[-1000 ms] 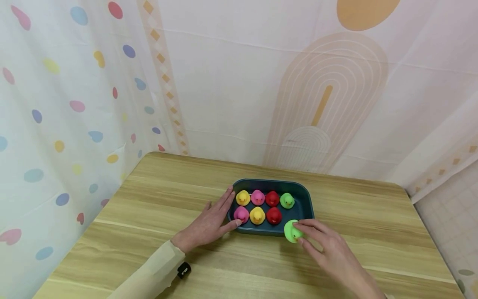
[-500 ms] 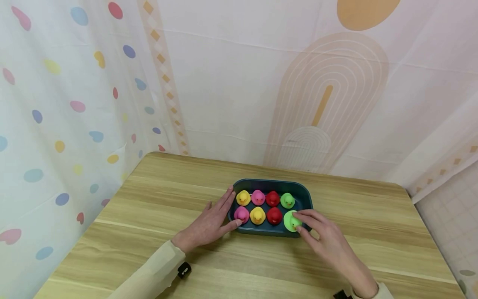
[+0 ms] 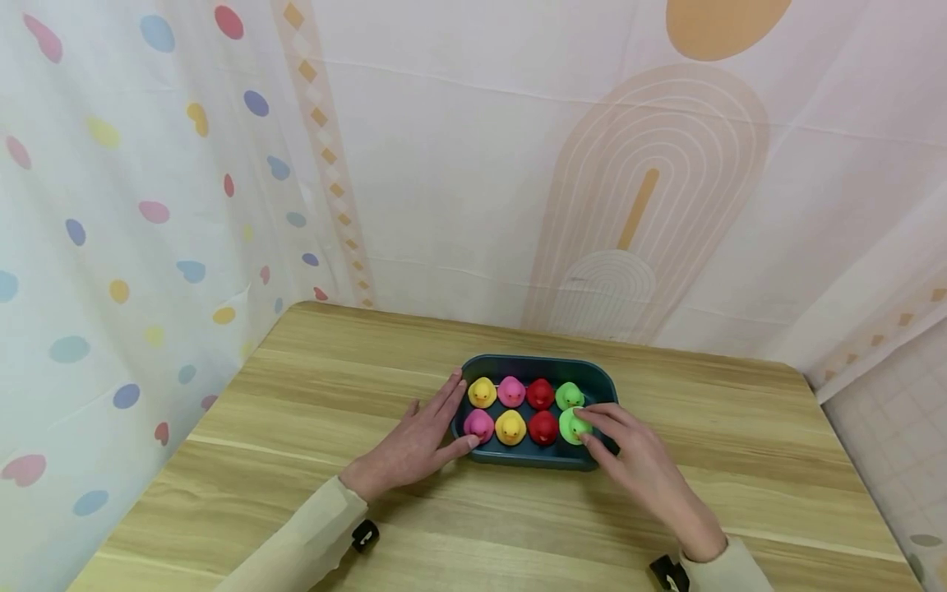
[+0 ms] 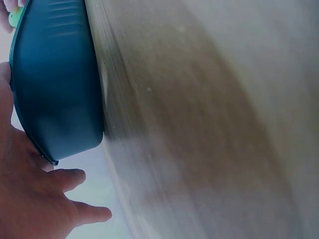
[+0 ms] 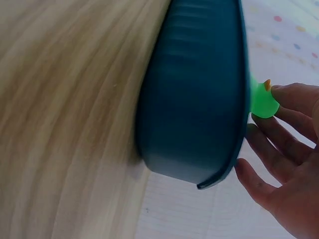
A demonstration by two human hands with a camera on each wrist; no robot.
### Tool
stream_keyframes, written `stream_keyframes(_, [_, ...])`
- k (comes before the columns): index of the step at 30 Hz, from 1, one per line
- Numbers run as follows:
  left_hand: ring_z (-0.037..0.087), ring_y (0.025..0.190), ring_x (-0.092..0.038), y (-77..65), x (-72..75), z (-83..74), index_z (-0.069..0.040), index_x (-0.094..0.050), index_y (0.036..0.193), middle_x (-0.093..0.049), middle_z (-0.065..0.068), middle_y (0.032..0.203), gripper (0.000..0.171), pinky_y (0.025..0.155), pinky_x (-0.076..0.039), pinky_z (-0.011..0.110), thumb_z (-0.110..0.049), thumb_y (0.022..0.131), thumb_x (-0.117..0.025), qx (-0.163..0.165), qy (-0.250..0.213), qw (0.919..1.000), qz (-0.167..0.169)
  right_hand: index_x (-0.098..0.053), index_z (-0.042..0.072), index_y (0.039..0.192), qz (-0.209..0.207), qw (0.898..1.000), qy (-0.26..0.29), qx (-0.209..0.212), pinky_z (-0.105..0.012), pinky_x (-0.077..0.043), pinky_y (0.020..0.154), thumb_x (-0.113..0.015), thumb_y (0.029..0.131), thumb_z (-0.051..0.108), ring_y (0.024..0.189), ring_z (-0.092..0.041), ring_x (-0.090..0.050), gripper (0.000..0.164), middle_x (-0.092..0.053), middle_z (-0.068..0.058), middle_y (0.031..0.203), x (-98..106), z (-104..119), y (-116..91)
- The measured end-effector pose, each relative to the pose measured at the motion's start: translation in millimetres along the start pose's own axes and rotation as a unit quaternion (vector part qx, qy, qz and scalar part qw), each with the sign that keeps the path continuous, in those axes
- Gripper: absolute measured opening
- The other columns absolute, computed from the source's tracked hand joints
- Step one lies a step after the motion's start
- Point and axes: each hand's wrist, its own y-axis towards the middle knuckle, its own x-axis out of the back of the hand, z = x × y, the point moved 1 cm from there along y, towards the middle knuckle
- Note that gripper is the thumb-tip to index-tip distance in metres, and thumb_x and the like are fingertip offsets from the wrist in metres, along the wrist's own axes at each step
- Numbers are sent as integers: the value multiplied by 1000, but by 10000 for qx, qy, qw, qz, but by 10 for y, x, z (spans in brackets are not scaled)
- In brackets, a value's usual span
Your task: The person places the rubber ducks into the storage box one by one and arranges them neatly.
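A dark teal tray stands on the wooden table, holding rubber ducks in two rows. Between thumb and fingertips, my right hand pinches a green duck at the right end of the near row. The right wrist view shows that green duck from the side, its head above the tray's rim. My left hand rests on the tray's left end, fingers stretched along the rim and thumb over the near corner. In the left wrist view, the tray's outer wall hides the ducks inside.
Another green duck sits right behind the pinched one. Two red ducks, one here, stand beside the green ones, with yellow and pink ducks further left. A patterned curtain hangs behind the table.
My right hand has carried the green duck from over the tray's near rim inward, into the near row beside the red duck. The left hand has stayed in place.
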Motion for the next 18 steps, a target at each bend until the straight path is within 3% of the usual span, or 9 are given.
stream_keyframes(9, [32, 155, -24, -1, -1, 2, -4, -12, 166, 1, 8, 174, 91, 115, -18, 77, -58, 104, -51, -37, -16, 10000, -27, -76, 5, 121, 251, 9993, -262, 43, -48, -60, 85, -82, 88, 7, 103, -26, -70, 33, -71, -8, 116, -87, -81, 68])
stream_keyframes(18, [32, 155, -25, -6, 8, 10, -4, -11, 166, 1, 7, 174, 91, 115, -18, 77, -58, 104, -51, -19, 5, 10000, -10, -78, 4, 114, 470, 9950, -691, 549, -48, -59, 87, -85, 85, 10, 103, -27, -71, 30, -75, -9, 111, -117, -160, 145])
